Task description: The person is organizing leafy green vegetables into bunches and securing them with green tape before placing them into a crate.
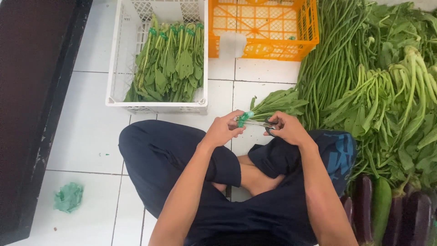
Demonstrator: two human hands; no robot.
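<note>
I sit cross-legged on a white tiled floor. My left hand [225, 127] pinches the stem end of a bundle of leafy greens [277, 104], which is wrapped with green tape [244, 118]. My right hand [287, 129] holds black-handled scissors [268, 125], their blades pointing left at the taped stems. The bundle's leaves stretch away to the right, above the floor in front of my knees.
A white crate [157, 105] ahead on the left holds several tied bundles of greens. An orange crate [264, 50] stands behind it. A heap of long beans [332, 59] and leafy greens [400, 95] lies right, with eggplants [364, 207] near my right knee. A green wad [69, 197] lies left.
</note>
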